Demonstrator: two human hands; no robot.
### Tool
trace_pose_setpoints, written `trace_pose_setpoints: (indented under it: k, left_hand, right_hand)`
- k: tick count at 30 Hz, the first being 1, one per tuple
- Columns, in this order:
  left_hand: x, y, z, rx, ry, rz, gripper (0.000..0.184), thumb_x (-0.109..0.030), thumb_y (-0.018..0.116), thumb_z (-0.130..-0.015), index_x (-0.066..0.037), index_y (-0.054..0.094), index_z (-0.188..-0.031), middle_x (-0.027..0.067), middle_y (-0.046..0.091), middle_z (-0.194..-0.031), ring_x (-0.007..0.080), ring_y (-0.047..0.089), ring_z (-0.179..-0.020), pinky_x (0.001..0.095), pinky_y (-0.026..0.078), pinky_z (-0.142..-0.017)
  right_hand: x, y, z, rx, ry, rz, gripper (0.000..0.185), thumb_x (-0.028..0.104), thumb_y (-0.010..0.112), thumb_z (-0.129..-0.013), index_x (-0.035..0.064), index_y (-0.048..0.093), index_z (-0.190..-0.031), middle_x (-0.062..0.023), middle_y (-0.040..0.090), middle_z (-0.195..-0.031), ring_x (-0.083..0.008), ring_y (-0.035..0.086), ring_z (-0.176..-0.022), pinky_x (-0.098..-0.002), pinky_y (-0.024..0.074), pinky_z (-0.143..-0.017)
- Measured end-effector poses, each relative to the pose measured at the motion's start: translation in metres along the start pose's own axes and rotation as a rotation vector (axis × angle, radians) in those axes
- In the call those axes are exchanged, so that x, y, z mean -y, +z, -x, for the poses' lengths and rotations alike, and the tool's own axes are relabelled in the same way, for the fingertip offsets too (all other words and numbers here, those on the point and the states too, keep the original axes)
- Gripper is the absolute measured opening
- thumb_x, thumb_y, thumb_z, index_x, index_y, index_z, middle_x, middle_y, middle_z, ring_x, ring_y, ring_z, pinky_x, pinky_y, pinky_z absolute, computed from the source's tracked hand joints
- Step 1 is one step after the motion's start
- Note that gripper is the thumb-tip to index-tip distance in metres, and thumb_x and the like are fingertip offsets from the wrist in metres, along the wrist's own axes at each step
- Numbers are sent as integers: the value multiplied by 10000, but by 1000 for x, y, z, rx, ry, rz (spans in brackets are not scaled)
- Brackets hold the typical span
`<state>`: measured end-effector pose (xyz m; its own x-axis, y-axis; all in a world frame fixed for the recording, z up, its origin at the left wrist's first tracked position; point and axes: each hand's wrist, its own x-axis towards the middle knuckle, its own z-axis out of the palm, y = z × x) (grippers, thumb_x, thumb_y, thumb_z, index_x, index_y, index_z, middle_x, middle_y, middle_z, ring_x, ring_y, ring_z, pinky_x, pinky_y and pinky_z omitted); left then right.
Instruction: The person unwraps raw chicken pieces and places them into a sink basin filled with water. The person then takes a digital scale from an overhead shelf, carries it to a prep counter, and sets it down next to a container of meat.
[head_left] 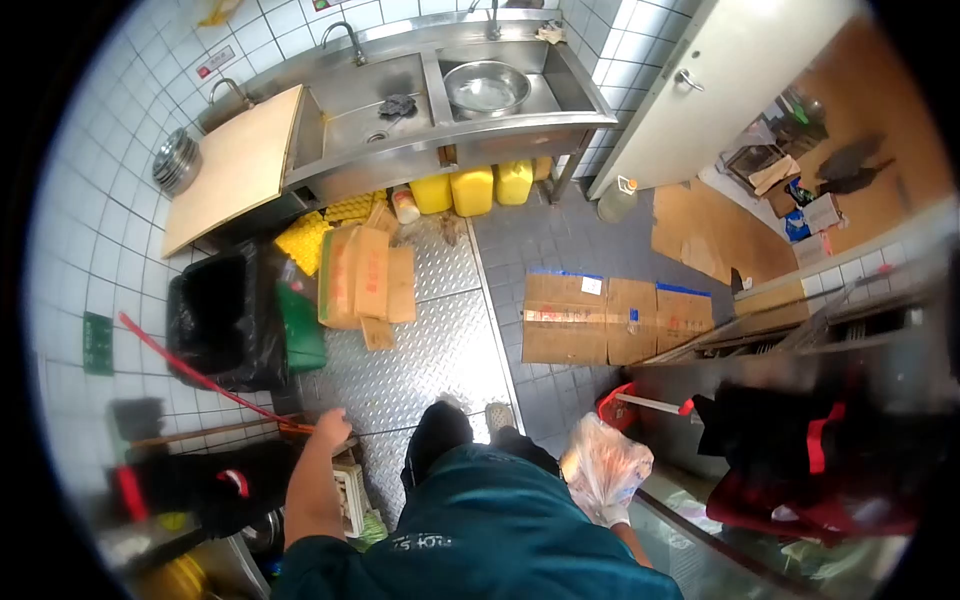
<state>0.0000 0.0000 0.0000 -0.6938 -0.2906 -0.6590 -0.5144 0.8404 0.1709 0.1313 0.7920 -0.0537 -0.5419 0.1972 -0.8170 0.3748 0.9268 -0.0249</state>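
Observation:
My left hand hangs at my left side with its fingers curled; what is in it, if anything, is too small to make out. Close beside it is the end of a red strip. On my other side, my right hand, in a pale glove, grips the neck of a clear plastic bag. Orange and pinkish contents show through the bag. Behind the bag stands a red dustpan with a white handle.
Steel sinks line the far wall, above yellow jugs. A black-lined bin and cardboard box stand left. Flattened cardboard lies on the floor. An open door and clear jug are right.

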Motion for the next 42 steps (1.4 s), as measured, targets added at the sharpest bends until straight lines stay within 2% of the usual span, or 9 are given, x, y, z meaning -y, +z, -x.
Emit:
trace_pose_setpoints:
  k: [2, 11, 12, 21, 28, 33, 37, 40, 42]
  left_hand:
    - [-15, -37, -51, -126, 119, 33, 323, -145, 686, -834, 39, 674, -1100, 290, 700, -1072, 456, 672, -1028, 499, 532, -878]
    - [-48, -193, -211, -267, 216, 146, 410, -138, 678, -845, -15, 672, -1237, 268, 694, -1184, 434, 653, -1136, 478, 531, -986]
    - [-36, -199, -223, -272, 208, 144, 408, -137, 675, -847, -13, 672, -1236, 269, 693, -1187, 434, 652, -1138, 479, 530, -986]
    - [52, -194, -261, -99, -98, 96, 340, -183, 620, -858, 17, 696, -1121, 297, 671, -1215, 456, 647, -1148, 499, 514, -1011]
    - [13, -180, -280, 167, -160, -104, 401, -279, 571, -917, -41, 717, -1204, 214, 639, -1367, 393, 600, -1280, 460, 477, -1080]
    - [-99, -214, -304, 125, -169, -9, 432, -318, 585, -944, -64, 685, -1279, 201, 633, -1387, 391, 608, -1265, 470, 482, -1071]
    - [-272, -328, -336, 280, -68, 216, 463, -243, 618, -936, -34, 610, -1349, 237, 626, -1365, 433, 598, -1245, 494, 493, -1029]
    - [-328, -339, -374, 90, 276, 264, 417, -224, 624, -946, -1, 616, -1298, 251, 639, -1303, 453, 597, -1205, 496, 500, -1002]
    - [-403, -385, -362, -39, 457, 400, 395, -191, 629, -945, 0, 623, -1291, 245, 657, -1266, 441, 606, -1188, 483, 502, -1011]
  right_hand:
    - [45, -43, -10, -68, 147, -96, 599, 606, 655, -843, 84, 790, -1105, -228, 728, -1171, -387, 682, -1154, -460, 526, -1004]
    - [187, -162, -60, 38, 156, -109, 683, 670, 730, -775, 81, 786, -1116, -195, 759, -1121, -332, 725, -1074, -427, 548, -912]
    - [201, -168, -65, 74, 199, -173, 723, 558, 785, -798, -16, 722, -1233, -202, 731, -1236, -306, 695, -1169, -384, 536, -972]
    - [315, -221, -95, 188, 192, -111, 608, 502, 765, -833, 3, 740, -1180, -180, 725, -1255, -314, 693, -1155, -383, 536, -961]
    - [370, -292, -173, 223, 119, -67, 504, 439, 746, -856, 14, 753, -1126, -183, 724, -1251, -324, 696, -1140, -386, 539, -951]
    - [370, -349, -225, 266, 27, 64, 431, 394, 732, -873, 21, 762, -1088, -185, 722, -1248, -331, 698, -1129, -387, 541, -944]
    - [345, -397, -252, 283, -119, 322, 375, 358, 721, -886, 27, 769, -1057, -186, 721, -1246, -337, 700, -1120, -389, 542, -938]
    - [345, -462, -255, 185, -197, 518, 335, 330, 713, -896, 32, 775, -1034, -187, 721, -1244, -341, 701, -1114, -390, 543, -934]
    - [407, -562, -225, -30, -61, 185, 272, 260, 682, -876, 26, 779, -973, -234, 733, -1154, -384, 721, -1021, -429, 561, -882]
